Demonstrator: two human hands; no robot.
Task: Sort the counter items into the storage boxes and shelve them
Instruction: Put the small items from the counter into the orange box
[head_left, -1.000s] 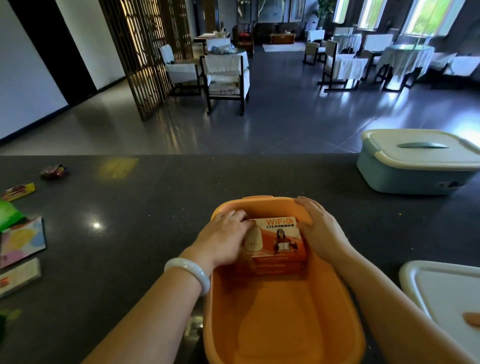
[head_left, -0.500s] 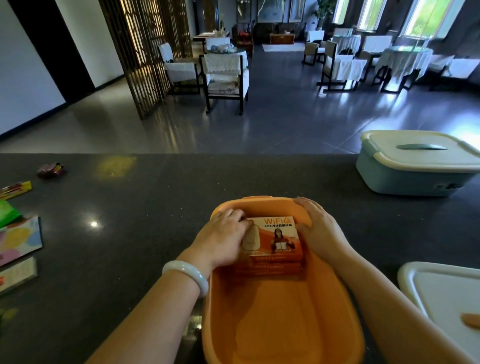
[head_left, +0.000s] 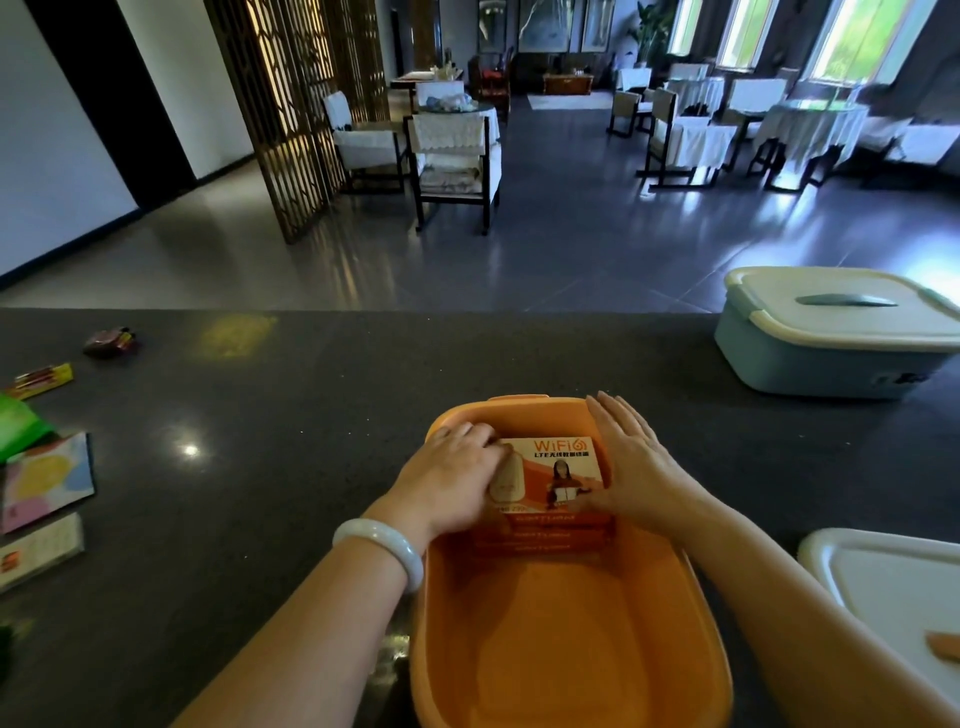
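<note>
Item: stack of WiFi router boxes being seated in the orange storage box, near edge of the desk.

Orange storage box (head_left: 571, 639), open, near half bare. At its far end, the WiFi boxes (head_left: 558, 470), stacked flat. Left hand (head_left: 449, 475) lies on the top box's left part, grip curled over it rather than clenched; right hand (head_left: 631, 462) flat against the stack's right side, fingers straight, grip released. Advice: press both sides evenly, square the stack to the far wall, keep the near half free. White lid (head_left: 883, 587) at the right edge. Loose packets (head_left: 47, 483) along the left edge, unsorted. Lidded blue box (head_left: 831, 338) at the far right.
</note>
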